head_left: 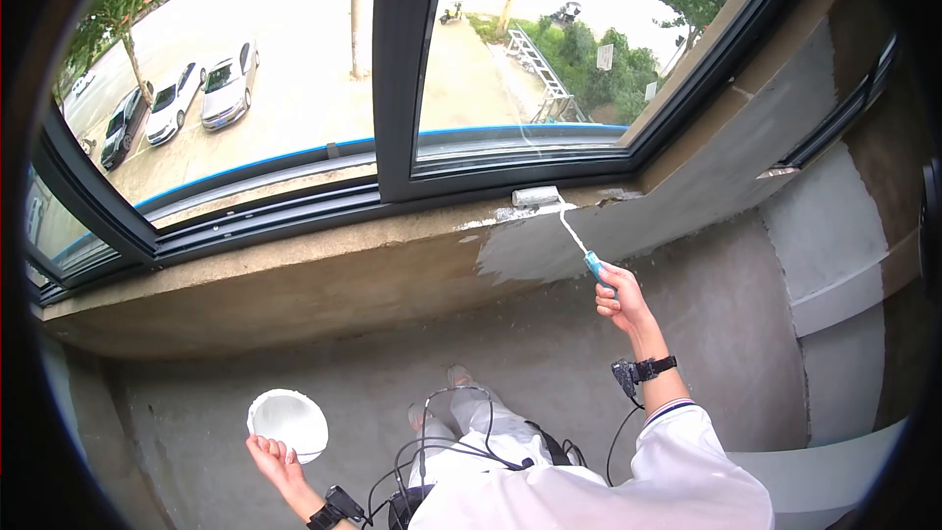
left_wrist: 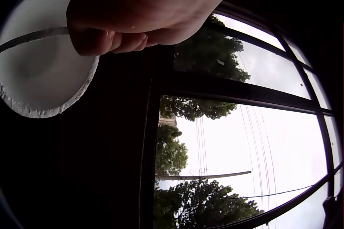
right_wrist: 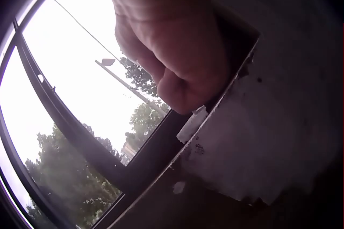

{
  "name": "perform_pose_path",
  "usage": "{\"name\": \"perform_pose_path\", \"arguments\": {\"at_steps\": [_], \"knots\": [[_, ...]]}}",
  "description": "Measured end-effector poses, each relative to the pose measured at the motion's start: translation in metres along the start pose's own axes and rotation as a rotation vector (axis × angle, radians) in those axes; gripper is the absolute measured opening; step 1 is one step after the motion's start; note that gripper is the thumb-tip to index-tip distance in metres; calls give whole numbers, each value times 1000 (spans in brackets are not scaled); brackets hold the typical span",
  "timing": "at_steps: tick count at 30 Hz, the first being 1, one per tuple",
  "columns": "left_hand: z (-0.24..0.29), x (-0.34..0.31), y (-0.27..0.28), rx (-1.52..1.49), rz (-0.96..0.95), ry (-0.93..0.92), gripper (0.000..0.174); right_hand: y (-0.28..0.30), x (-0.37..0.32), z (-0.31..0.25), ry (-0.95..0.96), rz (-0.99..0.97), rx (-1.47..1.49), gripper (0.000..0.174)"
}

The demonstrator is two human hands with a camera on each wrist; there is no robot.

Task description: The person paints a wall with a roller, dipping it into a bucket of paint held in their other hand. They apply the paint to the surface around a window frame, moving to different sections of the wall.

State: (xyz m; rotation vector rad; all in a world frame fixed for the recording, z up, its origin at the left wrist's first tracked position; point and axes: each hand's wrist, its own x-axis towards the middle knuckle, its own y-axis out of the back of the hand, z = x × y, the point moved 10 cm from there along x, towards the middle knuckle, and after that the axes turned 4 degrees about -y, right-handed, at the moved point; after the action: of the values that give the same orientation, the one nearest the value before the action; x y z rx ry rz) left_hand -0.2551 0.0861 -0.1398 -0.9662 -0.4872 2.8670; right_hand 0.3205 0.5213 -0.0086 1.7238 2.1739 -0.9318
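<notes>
My right hand (head_left: 624, 299) grips the blue handle (head_left: 593, 262) of a paint roller. Its white sleeve (head_left: 535, 197) lies on the window ledge, right by the frame. White-grey paint covers the wall (head_left: 579, 236) below and to the right of the roller, with a ragged left edge. In the right wrist view the roller (right_wrist: 192, 125) shows just past the curled fist. Low on the left, my left hand (head_left: 282, 468) holds a white bucket (head_left: 316, 427) at its near side. The left wrist view shows curled fingers and a band (left_wrist: 32, 38) across the bucket's mouth.
A dark window frame (head_left: 400, 69) rises behind the ledge, with parked cars (head_left: 228, 88) and trees outside. Bare brown wall (head_left: 294, 285) runs left of the paint. Black cables (head_left: 412, 442) hang at the waist, above the grey floor (head_left: 716, 334).
</notes>
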Motion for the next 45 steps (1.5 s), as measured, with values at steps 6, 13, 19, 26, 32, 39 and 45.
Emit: {"name": "perform_pose_path", "arguments": {"at_steps": [6,13,19,26,32,39,45], "knots": [[-11,3,1,35,-4,7,40,11,-26,29,-62,32,8,26],[-28,4,2,32,36,47,40,8,-27,36,-56,4,8,37],[-22,3,-3,50,45,11,40,3,-32,61,-102,50,-21,38],[-16,-5,-22,22,27,-14,40,-38,-4,113,-166,-13,46,43],[-39,1,-25,29,31,45,43,-34,-26,72,-89,16,85,39],[-28,-7,-37,27,10,17,44,-47,-8,96,-114,41,104,35],[-28,-1,-17,21,37,10,43,-52,-11,77,-67,52,83,33]]}}
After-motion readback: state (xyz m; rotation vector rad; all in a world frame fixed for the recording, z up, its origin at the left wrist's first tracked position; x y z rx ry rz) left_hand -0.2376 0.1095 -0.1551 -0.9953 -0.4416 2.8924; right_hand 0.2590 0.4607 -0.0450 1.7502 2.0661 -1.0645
